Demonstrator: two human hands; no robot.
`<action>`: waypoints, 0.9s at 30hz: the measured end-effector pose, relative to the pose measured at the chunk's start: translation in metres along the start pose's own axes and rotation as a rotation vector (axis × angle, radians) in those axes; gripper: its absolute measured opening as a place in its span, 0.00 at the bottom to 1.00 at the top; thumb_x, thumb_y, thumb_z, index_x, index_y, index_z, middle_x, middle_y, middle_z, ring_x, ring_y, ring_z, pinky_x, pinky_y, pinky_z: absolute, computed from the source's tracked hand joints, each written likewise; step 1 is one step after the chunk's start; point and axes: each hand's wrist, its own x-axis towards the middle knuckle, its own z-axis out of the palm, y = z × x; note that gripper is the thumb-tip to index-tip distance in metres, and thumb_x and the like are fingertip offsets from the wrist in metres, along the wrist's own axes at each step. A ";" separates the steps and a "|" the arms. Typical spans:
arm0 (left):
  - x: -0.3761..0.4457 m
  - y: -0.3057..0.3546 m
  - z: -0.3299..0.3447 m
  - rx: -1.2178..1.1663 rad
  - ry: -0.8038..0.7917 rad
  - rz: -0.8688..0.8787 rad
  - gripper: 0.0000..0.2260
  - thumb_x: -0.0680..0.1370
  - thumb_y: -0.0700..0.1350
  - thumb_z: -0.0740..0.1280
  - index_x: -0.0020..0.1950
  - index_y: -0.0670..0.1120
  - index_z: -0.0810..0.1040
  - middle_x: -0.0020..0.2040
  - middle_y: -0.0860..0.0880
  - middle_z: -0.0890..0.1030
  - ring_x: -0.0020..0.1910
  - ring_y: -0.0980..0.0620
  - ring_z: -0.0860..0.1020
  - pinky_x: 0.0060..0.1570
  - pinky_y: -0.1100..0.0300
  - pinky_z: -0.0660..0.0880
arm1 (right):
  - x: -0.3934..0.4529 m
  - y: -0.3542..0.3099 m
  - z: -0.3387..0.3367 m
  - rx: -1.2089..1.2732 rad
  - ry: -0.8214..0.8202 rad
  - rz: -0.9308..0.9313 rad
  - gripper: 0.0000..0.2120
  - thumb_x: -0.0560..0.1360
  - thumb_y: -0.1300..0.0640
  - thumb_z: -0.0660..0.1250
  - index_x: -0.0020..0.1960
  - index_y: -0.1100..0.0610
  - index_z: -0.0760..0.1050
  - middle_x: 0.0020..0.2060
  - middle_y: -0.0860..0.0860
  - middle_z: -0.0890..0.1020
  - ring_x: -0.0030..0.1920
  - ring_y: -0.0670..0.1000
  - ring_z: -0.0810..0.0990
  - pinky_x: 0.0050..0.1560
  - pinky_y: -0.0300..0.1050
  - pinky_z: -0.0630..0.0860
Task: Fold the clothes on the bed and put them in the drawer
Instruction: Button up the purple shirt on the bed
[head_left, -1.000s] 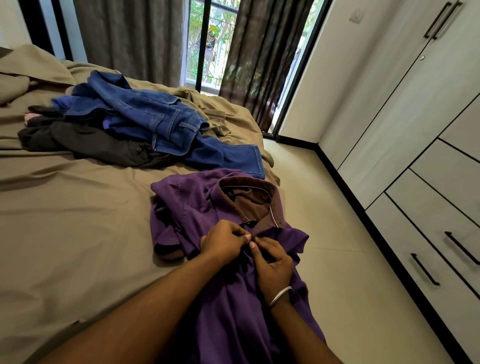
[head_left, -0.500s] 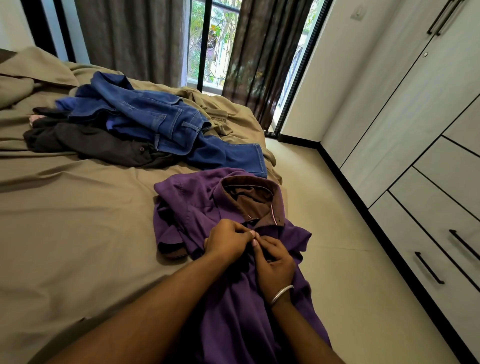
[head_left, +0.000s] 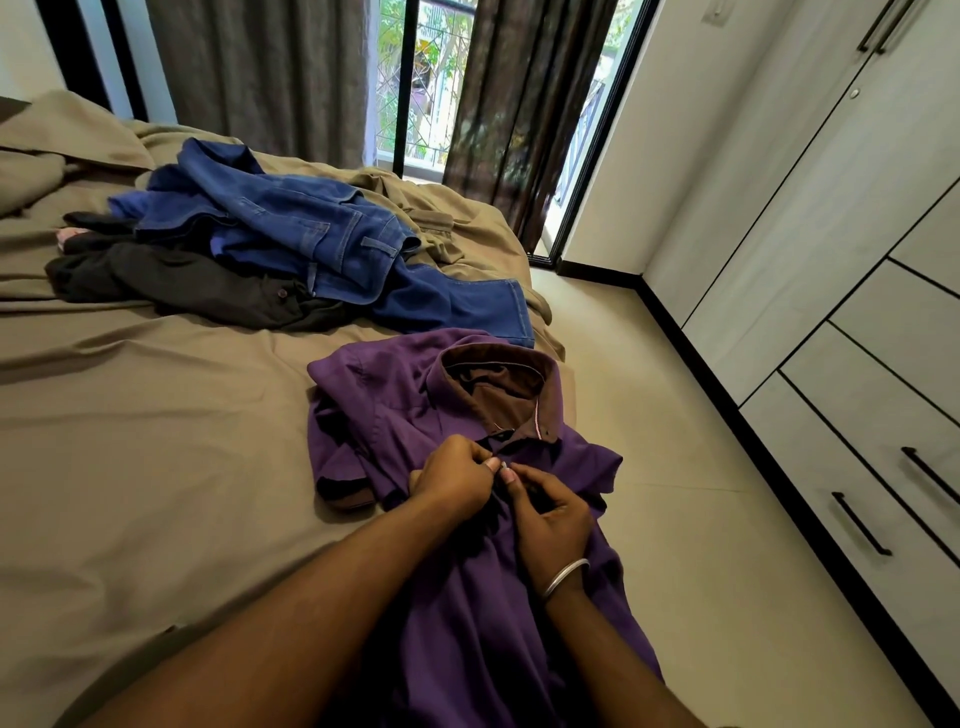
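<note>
**Hands at the shirt's collar**

On the near right edge of the bed (head_left: 156, 467), a purple shirt (head_left: 467, 623) lies spread, its brown collar far from the person. Both hands meet just below the collar: left hand (head_left: 454, 480) and right hand (head_left: 553, 514) pinch the shirt's front, fingers curled. Farther left, blue jeans (head_left: 311, 244) lie on a dark garment (head_left: 182, 280). Drawers (head_left: 883, 426) stand right.

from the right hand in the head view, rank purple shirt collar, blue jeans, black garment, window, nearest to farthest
1. Brown collar of the purple shirt, just beyond the right hand.
2. Blue jeans, farther up the bed, to the left.
3. Black garment, farther left, partly under the jeans.
4. Window, at the far wall.
</note>
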 end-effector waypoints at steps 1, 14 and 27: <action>0.000 0.000 0.000 0.016 -0.010 -0.002 0.08 0.81 0.51 0.64 0.48 0.53 0.82 0.51 0.51 0.84 0.56 0.50 0.79 0.58 0.53 0.61 | -0.001 -0.002 0.000 0.000 -0.001 0.004 0.09 0.71 0.55 0.74 0.50 0.56 0.85 0.43 0.46 0.86 0.46 0.43 0.84 0.47 0.35 0.80; -0.026 0.012 -0.030 0.420 -0.477 0.020 0.14 0.82 0.47 0.64 0.60 0.37 0.78 0.59 0.41 0.77 0.59 0.45 0.75 0.61 0.55 0.71 | -0.046 -0.014 -0.022 -0.172 0.003 -0.032 0.09 0.77 0.62 0.69 0.39 0.52 0.81 0.29 0.47 0.81 0.29 0.43 0.76 0.29 0.31 0.70; -0.046 0.017 -0.044 0.312 -0.662 0.076 0.03 0.76 0.41 0.72 0.42 0.43 0.83 0.38 0.50 0.82 0.36 0.55 0.81 0.38 0.65 0.78 | -0.068 -0.020 -0.040 0.211 -0.008 0.141 0.14 0.73 0.69 0.71 0.51 0.57 0.69 0.37 0.52 0.83 0.35 0.52 0.82 0.37 0.45 0.80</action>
